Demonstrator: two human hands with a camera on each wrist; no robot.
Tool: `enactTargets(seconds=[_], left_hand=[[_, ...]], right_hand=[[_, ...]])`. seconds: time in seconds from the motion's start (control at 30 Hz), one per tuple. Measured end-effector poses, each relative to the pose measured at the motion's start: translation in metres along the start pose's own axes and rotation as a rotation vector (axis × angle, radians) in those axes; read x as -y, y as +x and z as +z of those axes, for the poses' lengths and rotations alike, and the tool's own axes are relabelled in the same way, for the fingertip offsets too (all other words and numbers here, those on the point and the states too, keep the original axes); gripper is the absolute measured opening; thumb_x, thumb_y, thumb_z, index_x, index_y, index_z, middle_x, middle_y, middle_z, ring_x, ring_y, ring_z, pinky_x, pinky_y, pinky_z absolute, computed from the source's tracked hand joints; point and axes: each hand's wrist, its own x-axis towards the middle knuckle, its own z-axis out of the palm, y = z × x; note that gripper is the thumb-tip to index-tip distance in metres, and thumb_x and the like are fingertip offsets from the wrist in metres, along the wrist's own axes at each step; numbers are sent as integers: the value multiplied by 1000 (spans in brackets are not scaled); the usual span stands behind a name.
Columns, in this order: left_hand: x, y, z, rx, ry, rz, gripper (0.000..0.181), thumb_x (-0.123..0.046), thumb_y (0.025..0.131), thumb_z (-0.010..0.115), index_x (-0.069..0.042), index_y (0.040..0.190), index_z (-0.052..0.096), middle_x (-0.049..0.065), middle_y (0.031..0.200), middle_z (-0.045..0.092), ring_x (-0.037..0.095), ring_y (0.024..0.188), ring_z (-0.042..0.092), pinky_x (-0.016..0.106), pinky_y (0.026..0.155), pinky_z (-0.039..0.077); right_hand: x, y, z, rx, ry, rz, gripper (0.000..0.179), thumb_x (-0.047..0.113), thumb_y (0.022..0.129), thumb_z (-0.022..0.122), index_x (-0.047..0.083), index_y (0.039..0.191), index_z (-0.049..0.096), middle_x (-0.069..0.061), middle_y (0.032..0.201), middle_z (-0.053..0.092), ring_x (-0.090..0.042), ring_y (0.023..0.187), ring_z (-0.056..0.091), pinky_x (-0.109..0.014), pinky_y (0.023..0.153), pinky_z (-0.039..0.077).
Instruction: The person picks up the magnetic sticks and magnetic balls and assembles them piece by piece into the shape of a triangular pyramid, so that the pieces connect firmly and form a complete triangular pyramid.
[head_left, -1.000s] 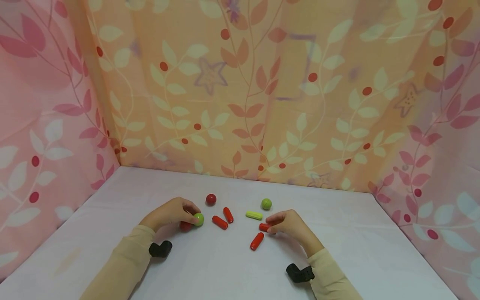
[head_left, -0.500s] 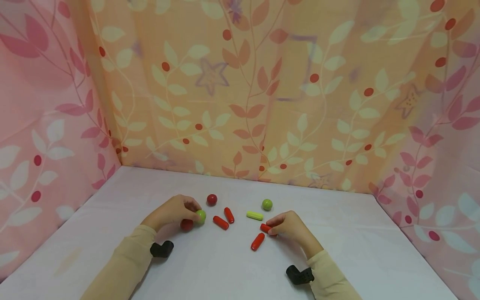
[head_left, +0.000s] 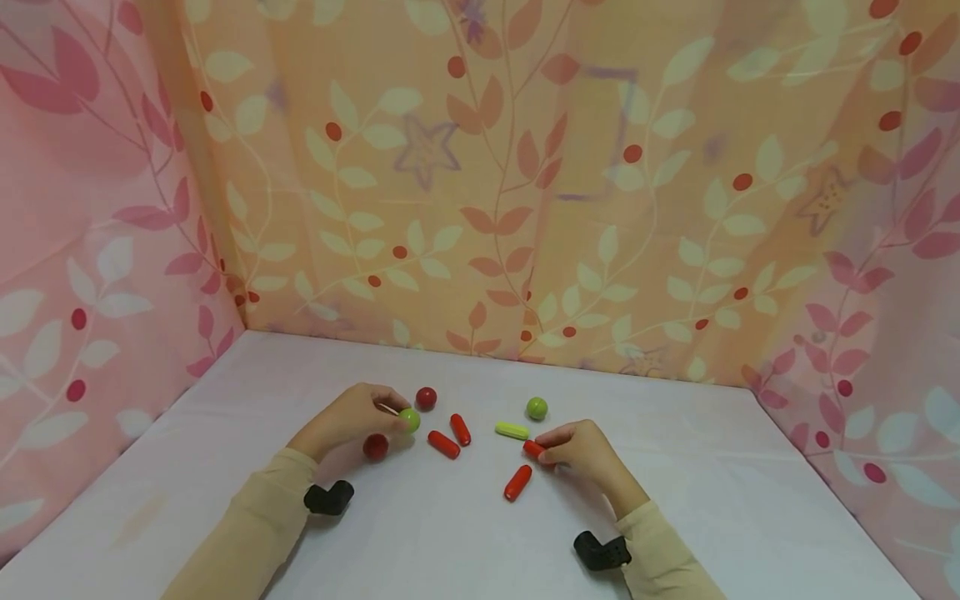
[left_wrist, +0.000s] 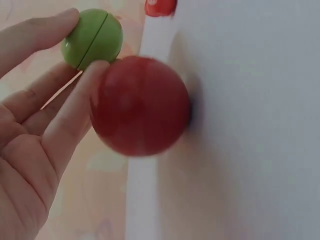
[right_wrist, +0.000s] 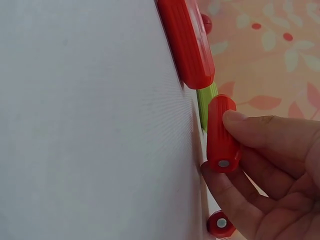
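Note:
My left hand [head_left: 356,419] pinches a green ball [head_left: 409,419] between thumb and fingertips, held up off the table. In the left wrist view a seam runs around that green ball [left_wrist: 94,39]. Close below the hand, a red ball [head_left: 376,447] sits on the table. My right hand [head_left: 588,454] pinches a ridged red stick [head_left: 533,449], which has a metal disc in its end in the right wrist view. Near it lie a light green stick [head_left: 512,431] and a second red stick [head_left: 517,482].
Two more red sticks [head_left: 444,444] lie between the hands. Farther back are another red ball [head_left: 426,398] and another green ball [head_left: 536,408]. Patterned cloth [head_left: 480,208] walls the white table [head_left: 420,542] at the back and sides. Each wrist wears a black device [head_left: 329,498].
My left hand has raised the green ball and moved it a little right and away, baring the red ball below. My right hand has lifted the red stick slightly.

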Motion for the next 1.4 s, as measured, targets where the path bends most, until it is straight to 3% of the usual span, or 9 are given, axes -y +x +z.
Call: enactTargets(seconds=[0.17, 0.33, 0.67, 0.93, 1.1, 1.4], left_hand=[[-4, -1, 4, -8, 5, 49, 30, -35, 81, 80, -17, 104, 72, 0, 108, 71, 18, 101, 61, 39, 91, 50], [-8, 0, 10, -19, -27, 39, 28, -30, 80, 82, -15, 101, 71, 0, 104, 71, 18, 98, 60, 37, 89, 51], [-16, 1, 26, -55, -13, 73, 26, -28, 77, 85, -16, 98, 74, -2, 100, 74, 17, 101, 63, 45, 96, 47], [-26, -3, 40, -78, -38, 71, 28, -31, 77, 85, -18, 100, 77, -4, 102, 73, 16, 98, 59, 29, 80, 46], [-29, -3, 48, -97, -46, 94, 25, -27, 78, 84, -17, 99, 78, -5, 99, 72, 15, 97, 58, 29, 83, 47], [-31, -3, 58, -61, -78, 115, 21, -27, 76, 85, -19, 94, 79, -7, 90, 73, 13, 93, 59, 29, 84, 47]], right_hand=[[3, -1, -1, -7, 33, -8, 23, 3, 78, 81, 4, 100, 78, -10, 98, 75, -14, 79, 63, -29, 73, 56], [5, -3, 0, 4, 60, -14, 22, 4, 78, 81, 5, 100, 79, -9, 98, 75, -14, 80, 63, -28, 73, 56], [15, -9, 6, 19, 63, -12, 18, 10, 80, 80, 11, 98, 80, -5, 97, 76, -17, 90, 63, -28, 74, 53], [21, -14, 11, 36, 55, -78, 19, 11, 79, 82, 12, 98, 81, -5, 99, 76, -17, 94, 61, -28, 78, 52], [26, -17, 13, 59, 45, -94, 19, 14, 79, 83, 13, 99, 81, -4, 101, 76, -19, 98, 59, -30, 81, 52], [30, -21, 16, 101, 60, -133, 22, 15, 76, 83, 14, 99, 81, -4, 101, 77, -15, 101, 62, -27, 82, 45]])
